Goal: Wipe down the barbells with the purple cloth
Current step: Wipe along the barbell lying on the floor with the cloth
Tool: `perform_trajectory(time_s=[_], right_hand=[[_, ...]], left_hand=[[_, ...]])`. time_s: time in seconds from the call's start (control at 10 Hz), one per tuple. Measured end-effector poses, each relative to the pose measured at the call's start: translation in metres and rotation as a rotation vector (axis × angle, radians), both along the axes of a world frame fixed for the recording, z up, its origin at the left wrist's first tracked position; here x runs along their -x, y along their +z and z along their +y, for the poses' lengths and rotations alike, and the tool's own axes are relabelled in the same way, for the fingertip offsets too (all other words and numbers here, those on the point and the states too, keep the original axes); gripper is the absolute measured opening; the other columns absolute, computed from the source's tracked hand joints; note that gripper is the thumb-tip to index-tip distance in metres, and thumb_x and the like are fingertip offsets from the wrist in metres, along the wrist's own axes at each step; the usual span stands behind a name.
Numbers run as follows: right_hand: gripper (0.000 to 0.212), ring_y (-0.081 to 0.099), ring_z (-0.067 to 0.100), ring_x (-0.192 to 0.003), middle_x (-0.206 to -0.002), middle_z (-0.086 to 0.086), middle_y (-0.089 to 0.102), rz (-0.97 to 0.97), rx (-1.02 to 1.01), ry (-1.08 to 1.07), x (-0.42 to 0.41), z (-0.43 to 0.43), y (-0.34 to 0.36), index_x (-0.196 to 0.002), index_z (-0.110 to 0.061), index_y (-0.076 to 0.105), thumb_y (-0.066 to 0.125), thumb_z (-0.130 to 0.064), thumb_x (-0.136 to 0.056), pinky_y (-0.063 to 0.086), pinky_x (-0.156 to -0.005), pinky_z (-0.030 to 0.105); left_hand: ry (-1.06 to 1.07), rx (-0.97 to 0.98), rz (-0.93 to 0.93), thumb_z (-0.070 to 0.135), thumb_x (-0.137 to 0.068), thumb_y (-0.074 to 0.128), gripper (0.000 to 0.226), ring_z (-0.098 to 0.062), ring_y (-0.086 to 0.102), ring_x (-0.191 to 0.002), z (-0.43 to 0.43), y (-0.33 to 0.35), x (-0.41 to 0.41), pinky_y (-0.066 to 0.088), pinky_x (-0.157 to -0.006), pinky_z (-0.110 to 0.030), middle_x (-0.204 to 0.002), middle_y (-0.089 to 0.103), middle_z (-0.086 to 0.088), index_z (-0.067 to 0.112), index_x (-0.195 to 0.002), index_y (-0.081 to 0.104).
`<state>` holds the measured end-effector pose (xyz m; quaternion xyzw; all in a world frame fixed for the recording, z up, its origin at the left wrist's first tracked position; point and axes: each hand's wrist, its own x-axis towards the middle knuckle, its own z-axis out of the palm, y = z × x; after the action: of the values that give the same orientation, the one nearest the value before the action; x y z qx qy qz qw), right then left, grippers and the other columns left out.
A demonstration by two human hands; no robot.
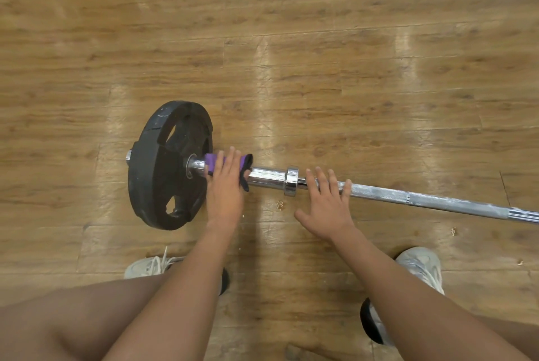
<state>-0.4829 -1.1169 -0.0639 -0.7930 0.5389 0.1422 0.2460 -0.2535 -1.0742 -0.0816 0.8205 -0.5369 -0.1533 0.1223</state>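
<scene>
While the person is crouching over a wooden floor (291,54) with a bare thigh (58,328) filling the near left corner and a pale left shoe (148,267) and right shoe (420,266) planted just beyond it, both hands are working on the barbell (408,196).

The right hand (326,203) is lying palm down with its fingers straight and spread. Its fingertips are resting on the thin, chalky shaft just right of the chrome collar (291,181), and its thumb is sticking out to the left, clear of the bar.

The left hand (226,182) is covering the purple cloth (213,162), which is wrapping the thick chrome sleeve between the collar and the black plate (163,168). Its fingers are pressed together and bending over the far side of the sleeve, and its thumb is tucking against the cloth's dark right edge, so it is gripping the cloth round the metal.

The barbell is lying on the floor with its long axis running left to right. The plate is standing on edge at the left end, and the shaft is slanting slightly nearer as it leaves the right side of view.

Both forearms are reaching away from the body, side by side and well apart, with the backs of the hands facing up.
</scene>
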Motion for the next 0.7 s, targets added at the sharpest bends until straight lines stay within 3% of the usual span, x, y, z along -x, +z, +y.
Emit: perform_trajectory(time_s=[0.1, 0.2, 0.4, 0.6, 0.7], right_hand=[[0.097, -0.017, 0.03, -0.154, -0.169, 0.005, -0.009, -0.01, 0.006, -0.004, -0.001, -0.002, -0.001, -0.161, -0.023, -0.009, 0.049, -0.059, -0.091, -0.015, -0.117, 0.061], [0.098, -0.018, 0.03, -0.154, -0.169, 0.004, -0.01, 0.004, 0.001, 0.003, 0.0, -0.004, -0.001, -0.161, -0.023, -0.01, 0.049, -0.058, -0.091, -0.015, -0.117, 0.06], [0.098, -0.018, 0.029, -0.154, -0.169, 0.003, -0.012, -0.002, -0.006, 0.006, 0.0, -0.006, 0.002, -0.16, -0.024, -0.013, 0.05, -0.058, -0.092, -0.015, -0.118, 0.06], [0.097, -0.018, 0.029, -0.154, -0.169, 0.003, -0.01, -0.004, 0.012, -0.001, 0.0, -0.003, 0.001, -0.16, -0.024, -0.013, 0.048, -0.058, -0.092, -0.015, -0.118, 0.06], [0.097, -0.018, 0.029, -0.154, -0.169, 0.003, -0.011, -0.001, 0.016, -0.001, -0.001, 0.0, 0.001, -0.16, -0.023, -0.014, 0.047, -0.058, -0.092, -0.015, -0.118, 0.06]], left_hand=[[-0.156, 0.023, -0.007, 0.006, -0.101, 0.052, 0.069, -0.011, -0.001, -0.155, 0.006, 0.001, 0.02, 0.012, -0.124, -0.051, -0.167, 0.011, 0.01, 0.023, -0.16, 0.022], [-0.131, -0.01, 0.004, 0.017, -0.104, 0.037, 0.059, -0.01, 0.0, -0.155, 0.002, 0.003, 0.015, 0.017, -0.124, -0.049, -0.168, 0.011, 0.01, 0.024, -0.161, 0.021], [0.087, -0.075, -0.028, 0.007, -0.104, 0.049, 0.065, -0.012, 0.0, -0.155, -0.004, 0.007, -0.039, 0.025, -0.123, -0.05, -0.168, 0.011, 0.009, 0.023, -0.16, 0.02], [0.046, -0.001, 0.065, 0.031, -0.109, 0.039, 0.055, -0.009, -0.002, -0.154, 0.014, 0.01, -0.026, 0.018, -0.124, -0.046, -0.167, 0.017, 0.006, 0.02, -0.16, 0.024], [0.046, 0.011, 0.091, 0.027, -0.108, 0.042, 0.056, -0.004, -0.008, -0.152, 0.03, 0.007, -0.026, 0.017, -0.123, -0.044, -0.168, 0.013, 0.007, 0.021, -0.16, 0.022]])
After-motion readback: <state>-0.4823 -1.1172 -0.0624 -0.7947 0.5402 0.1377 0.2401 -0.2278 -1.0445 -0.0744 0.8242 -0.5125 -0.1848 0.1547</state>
